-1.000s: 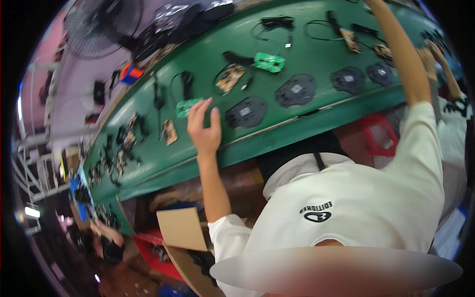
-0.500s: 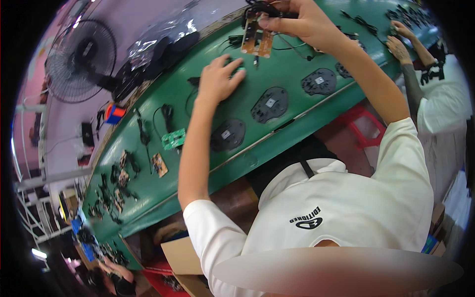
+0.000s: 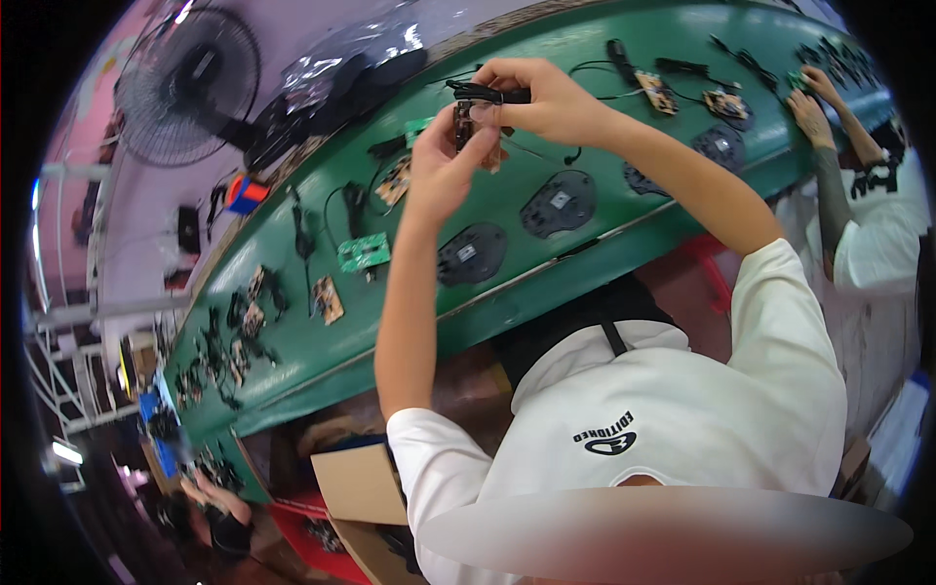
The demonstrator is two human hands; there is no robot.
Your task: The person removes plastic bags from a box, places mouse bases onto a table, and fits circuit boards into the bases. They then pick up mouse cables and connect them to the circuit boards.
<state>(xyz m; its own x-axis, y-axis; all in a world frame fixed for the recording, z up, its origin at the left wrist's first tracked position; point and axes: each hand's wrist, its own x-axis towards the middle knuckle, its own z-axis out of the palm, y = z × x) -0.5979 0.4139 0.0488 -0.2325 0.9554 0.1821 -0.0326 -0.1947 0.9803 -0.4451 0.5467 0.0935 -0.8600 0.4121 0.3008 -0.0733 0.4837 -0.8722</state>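
Above the green table, my left hand point(image 3: 444, 171) is closed on one edge of a brown circuit board point(image 3: 494, 156), thumb and fingers pinching it. My right hand point(image 3: 536, 97) grips the same board from the other side, together with a coiled black cable point(image 3: 487, 93) at its top. The fingers cover much of the board, which is tilted. Below my hands lie dark rounded plastic housings, one point(image 3: 473, 253) nearest my left forearm and another point(image 3: 558, 205) to its right, each with a pale square in the middle.
A green circuit board point(image 3: 364, 253) and a brown one point(image 3: 328, 300) lie left of my left forearm. More boards with cables point(image 3: 655, 93) lie at right. A co-worker's hands point(image 3: 811, 107) work at the far right. A fan point(image 3: 190, 88) stands beyond the table point(image 3: 409, 341).
My left hand has lifted from the table to the board and closed on it. My right hand has brought the board lower and left, and the board has turned more edge-on.
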